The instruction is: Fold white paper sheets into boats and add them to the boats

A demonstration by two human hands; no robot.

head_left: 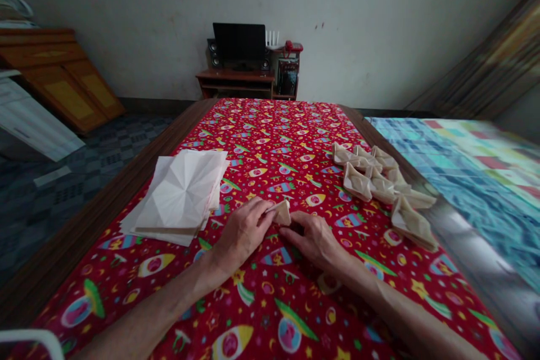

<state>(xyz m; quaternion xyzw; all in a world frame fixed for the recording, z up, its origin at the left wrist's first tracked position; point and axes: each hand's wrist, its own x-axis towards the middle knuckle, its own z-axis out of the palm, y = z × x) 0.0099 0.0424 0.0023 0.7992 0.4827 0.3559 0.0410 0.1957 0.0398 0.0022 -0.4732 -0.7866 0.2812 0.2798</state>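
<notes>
My left hand (242,232) and my right hand (313,239) meet near the middle of a table covered with a red rocket-patterned cloth (270,304). Between their fingertips is a small, folded, cream paper piece (282,212). The left fingers pinch its left side. My right hand's fingers curl under and beside it, touching its lower right edge. Both forearms rest on the cloth.
A stack of creased white paper sheets (179,194) lies left of my hands. Several folded cream paper boats (382,180) sit in a group at the right edge. Beyond are a bed with a checked cover (464,180), a desk with a monitor (239,45) and a wooden cabinet (63,79).
</notes>
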